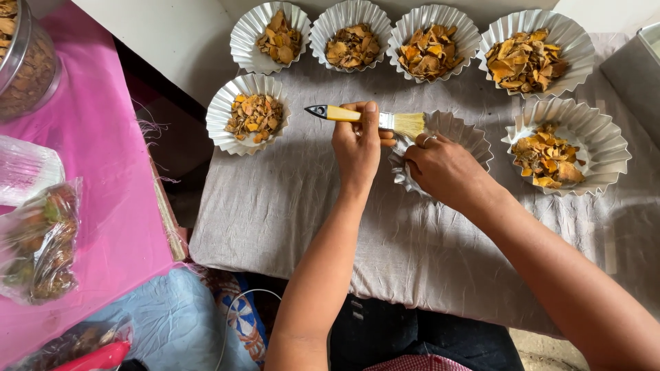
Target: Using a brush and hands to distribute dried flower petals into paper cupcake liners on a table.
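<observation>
Near the middle of the surface (289, 206): brushing an empty foil cup (454, 134).
Left hand (357, 148) clamped on brush (375, 118); right hand (443, 168) gripping cup rim; best steadied, stroked lightly.

Two bare forearms, no sleeves reaching wrist or elbow. A thin pale ring (426, 141) on a finger of the right hand (443, 168); nothing worn on the left hand (356, 148). Lower down, dark trousers (412, 333), and a strip of red-and-white checked cloth (419, 363) at the bottom edge.
</observation>
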